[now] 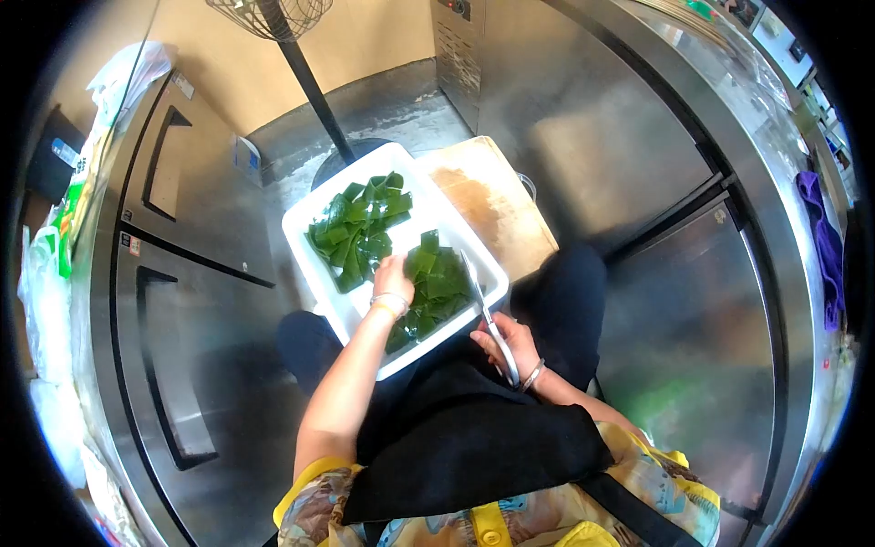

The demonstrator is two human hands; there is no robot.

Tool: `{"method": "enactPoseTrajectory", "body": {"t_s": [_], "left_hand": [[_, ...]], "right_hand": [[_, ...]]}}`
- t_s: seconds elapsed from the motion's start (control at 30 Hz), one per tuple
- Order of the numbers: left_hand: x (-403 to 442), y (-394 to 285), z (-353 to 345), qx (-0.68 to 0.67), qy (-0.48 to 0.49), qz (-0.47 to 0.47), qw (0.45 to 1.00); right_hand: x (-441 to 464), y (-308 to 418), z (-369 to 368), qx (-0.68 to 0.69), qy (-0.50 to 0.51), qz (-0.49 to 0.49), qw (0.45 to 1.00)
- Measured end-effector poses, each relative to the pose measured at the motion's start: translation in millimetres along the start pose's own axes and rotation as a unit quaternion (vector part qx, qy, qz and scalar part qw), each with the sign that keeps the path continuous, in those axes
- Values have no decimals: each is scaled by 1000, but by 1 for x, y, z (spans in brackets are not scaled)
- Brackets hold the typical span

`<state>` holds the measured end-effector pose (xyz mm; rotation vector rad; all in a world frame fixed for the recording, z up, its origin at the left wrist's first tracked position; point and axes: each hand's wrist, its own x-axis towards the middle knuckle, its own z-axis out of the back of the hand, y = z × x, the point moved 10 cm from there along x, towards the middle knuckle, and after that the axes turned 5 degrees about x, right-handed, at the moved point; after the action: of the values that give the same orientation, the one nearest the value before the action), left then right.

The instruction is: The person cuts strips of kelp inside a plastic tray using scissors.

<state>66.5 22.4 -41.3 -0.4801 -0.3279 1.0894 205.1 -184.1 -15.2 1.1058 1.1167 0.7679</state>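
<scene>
White tub [433,208] tilted across the lap, greens inside in two heaps, far heap [351,228] and near heap [439,281], with bare tub floor between them. Left hand [393,279] at the inner edge of the near heap, fingers bent down against the leaves; whether they grasp a piece, cannot tell. Right hand [512,347] at the tub's near right corner, fingers wrapped round the handles of the scissors [488,319], blades reaching over the rim beside the near heap. Progress, by judgement: work well under way, since most pieces in both heaps look short and straight-edged, as if cut. Which heap is finished and which is left, unclear; the near one, between hand and blades, seems the one being worked. Hard to make out: left fingertips, lost among leaves; blade gap, too fine to read; lower layers of both heaps, covered. Board [497,211] beyond, partly hidden by the tub.
</scene>
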Motion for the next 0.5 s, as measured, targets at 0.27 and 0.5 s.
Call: {"method": "enactPoseTrajectory", "body": {"t_s": [0.27, 0.5], "left_hand": [[-1, -42, -45, -148, 126, -65, 979], [16, -6, 47, 242, 22, -69, 968]], "right_hand": [[13, -1, -1, -15, 4, 55, 998], [17, -10, 0, -16, 14, 62, 998]]}}
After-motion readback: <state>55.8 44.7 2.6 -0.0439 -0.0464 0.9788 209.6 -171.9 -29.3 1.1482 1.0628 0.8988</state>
